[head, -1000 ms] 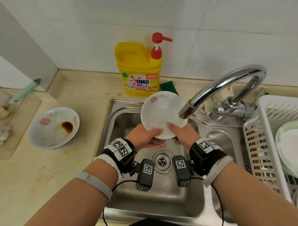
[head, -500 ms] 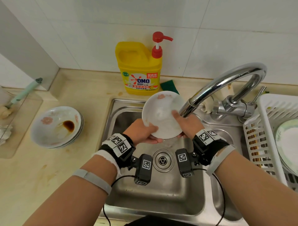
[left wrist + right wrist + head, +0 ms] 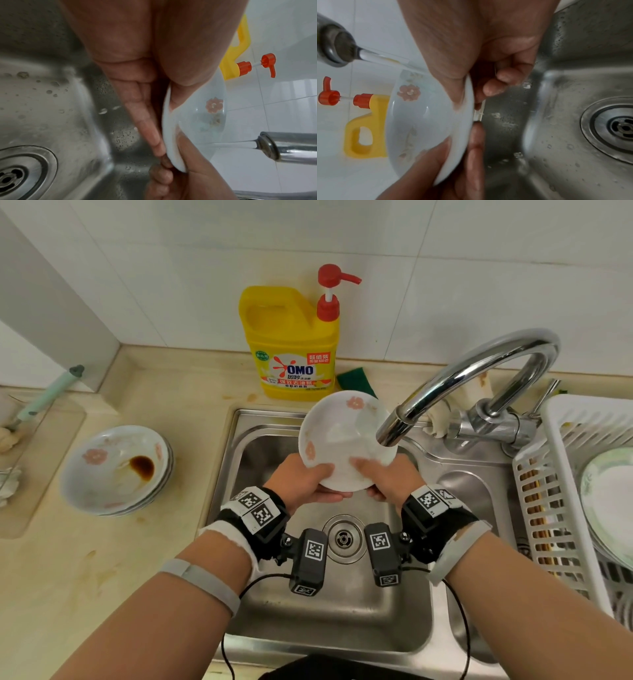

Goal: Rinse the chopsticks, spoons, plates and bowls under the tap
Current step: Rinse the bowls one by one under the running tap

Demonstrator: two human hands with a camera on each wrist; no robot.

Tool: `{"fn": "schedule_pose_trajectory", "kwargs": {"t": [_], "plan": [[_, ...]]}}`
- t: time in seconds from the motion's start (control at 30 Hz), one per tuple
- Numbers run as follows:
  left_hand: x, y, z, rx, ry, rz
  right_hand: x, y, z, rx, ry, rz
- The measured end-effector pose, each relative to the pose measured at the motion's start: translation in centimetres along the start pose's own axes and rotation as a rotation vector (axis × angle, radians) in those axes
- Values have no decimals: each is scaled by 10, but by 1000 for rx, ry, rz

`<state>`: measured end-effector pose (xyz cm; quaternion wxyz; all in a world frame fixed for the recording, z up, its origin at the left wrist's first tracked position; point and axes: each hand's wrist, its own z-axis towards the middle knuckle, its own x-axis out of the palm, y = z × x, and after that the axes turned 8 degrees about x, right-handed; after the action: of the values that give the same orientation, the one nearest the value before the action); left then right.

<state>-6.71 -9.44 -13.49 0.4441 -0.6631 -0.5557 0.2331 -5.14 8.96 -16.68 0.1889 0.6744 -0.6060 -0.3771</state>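
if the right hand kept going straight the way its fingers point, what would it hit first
Probably the left hand: the right hand grips the bowl, its fingers behind pointing leftward. Depth is unclear.

White bowl (image 3: 342, 436) between the hands — pink flower prints; behind it a yellow detergent bottle (image 3: 291, 344), red pump — and a green sponge (image 3: 354, 381).

One flowered bowl (image 3: 342, 440) is under the single tap (image 3: 472, 378). One stack of dirty bowls (image 3: 116, 469) sits at the surface's left edge. One detergent bottle (image 3: 291, 344), one rack (image 3: 561, 491), two hands.
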Motion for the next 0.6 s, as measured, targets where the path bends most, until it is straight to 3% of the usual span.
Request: {"fn": "schedule_pose_trajectory", "kwargs": {"t": [0.2,0.33,0.6], "plan": [[-2,-5,1,-17,15,132,-6,31,-5,258,-11,-86],[-3,-8,2,-29,58,202,-13,27,-2,212,-81,-164],[-9,-10,4,-54,121,291,-18,19,0,159,-25,-226]]}}
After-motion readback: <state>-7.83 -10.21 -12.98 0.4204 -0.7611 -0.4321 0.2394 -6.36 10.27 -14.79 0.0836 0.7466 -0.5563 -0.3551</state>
